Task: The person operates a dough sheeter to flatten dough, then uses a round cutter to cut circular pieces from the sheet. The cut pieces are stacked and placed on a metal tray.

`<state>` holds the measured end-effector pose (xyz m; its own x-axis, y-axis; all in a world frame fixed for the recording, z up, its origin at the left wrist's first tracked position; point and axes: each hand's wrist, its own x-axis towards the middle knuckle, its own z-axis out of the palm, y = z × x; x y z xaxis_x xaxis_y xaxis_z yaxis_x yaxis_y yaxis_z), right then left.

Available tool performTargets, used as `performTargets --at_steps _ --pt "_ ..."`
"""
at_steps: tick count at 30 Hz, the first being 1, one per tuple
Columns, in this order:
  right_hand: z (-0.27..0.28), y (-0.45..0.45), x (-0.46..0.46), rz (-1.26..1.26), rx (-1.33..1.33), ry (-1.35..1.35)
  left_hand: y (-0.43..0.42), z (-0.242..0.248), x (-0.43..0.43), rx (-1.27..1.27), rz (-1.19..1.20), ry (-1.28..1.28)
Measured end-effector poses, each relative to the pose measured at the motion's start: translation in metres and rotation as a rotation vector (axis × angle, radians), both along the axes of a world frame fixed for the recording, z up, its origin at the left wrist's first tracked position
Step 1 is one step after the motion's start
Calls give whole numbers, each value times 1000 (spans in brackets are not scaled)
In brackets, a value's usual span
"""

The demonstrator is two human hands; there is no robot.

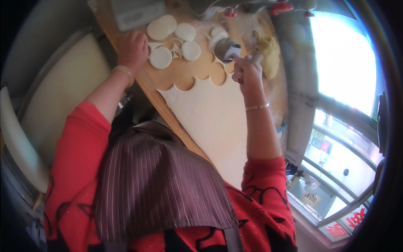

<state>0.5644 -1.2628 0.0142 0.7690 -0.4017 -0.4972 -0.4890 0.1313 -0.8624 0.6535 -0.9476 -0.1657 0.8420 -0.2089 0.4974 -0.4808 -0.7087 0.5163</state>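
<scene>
My right hand point(248, 74) is closed around the grip of a round metal cutter point(224, 50), its ring tilted above the far edge of the dough. Below it, a broad rolled dough sheet point(207, 110) has a scalloped edge of round cut-outs. My left hand point(134, 48), fingers curled, rests at the board's left edge beside thin dough scraps point(176, 52). Whether it pinches a scrap cannot be made out. Several pale dough rounds lie around the scraps, among them a near round point(160, 58) and a right one point(190, 51). Another dough round point(218, 32) lies behind the cutter.
The wooden work board point(176, 74) carries it all. A lump of yellowish dough point(269, 56) sits right of my right hand. A grey box-shaped object point(138, 12) stands at the far left. Red clamp-like knobs point(230, 12) show at the back, and a bright window point(343, 63) is to the right.
</scene>
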Motion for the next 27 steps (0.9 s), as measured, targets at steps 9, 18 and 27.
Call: performTargets --at_steps 9,18,27 --pt "-25 87 -90 995 -883 80 4 -12 0 -46 -3 -3" --pt "-37 117 -88 1222 -953 192 5 -10 -2 -84 -4 -22" --pt "-53 144 -83 859 -952 425 6 -7 -4 -39 -2 20"
